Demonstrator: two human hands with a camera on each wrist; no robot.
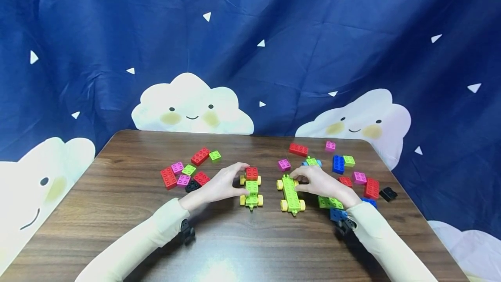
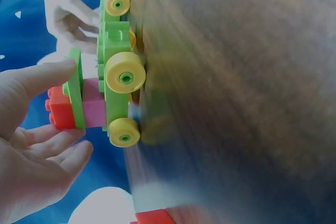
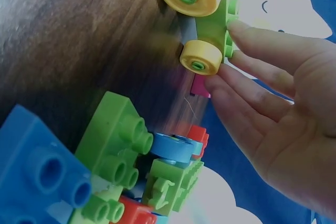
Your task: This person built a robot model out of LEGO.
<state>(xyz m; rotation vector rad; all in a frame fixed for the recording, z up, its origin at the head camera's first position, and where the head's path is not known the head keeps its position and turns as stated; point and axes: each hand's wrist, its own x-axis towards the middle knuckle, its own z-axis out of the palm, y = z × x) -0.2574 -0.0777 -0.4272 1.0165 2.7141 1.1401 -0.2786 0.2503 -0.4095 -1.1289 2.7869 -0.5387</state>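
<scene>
Vehicles, two, side by side mid-table on the brown wood-grain tabletop (image 1: 219,238). Left one: lime-green plastic chassis with yellow wheels (image 1: 252,201), pink plastic block (image 2: 94,103) on its far part, then thin lime-green plate (image 1: 252,187), then red studded block (image 1: 252,173) at the plate's far end. Left hand (image 1: 221,184) spans that stack lengthwise, thumb at the plate's near end, fingers at the far end; light-looking pinch, can't tell how firm. Right one: bare lime-green studded chassis with yellow wheels (image 1: 291,195). Right hand (image 1: 318,180) holds its far end, thumb by the studs, fingertips by a wheel; small gap between the digits, force unclear.

Risks: plate overhangs the pink block on the near side, so thumb pressure there could lever it off. Uneven push from the right hand could roll or skew the chassis. Black wrist device (image 1: 345,225) sits beside the blue plastic brick (image 1: 338,215); a low sweep could knock it.
</scene>
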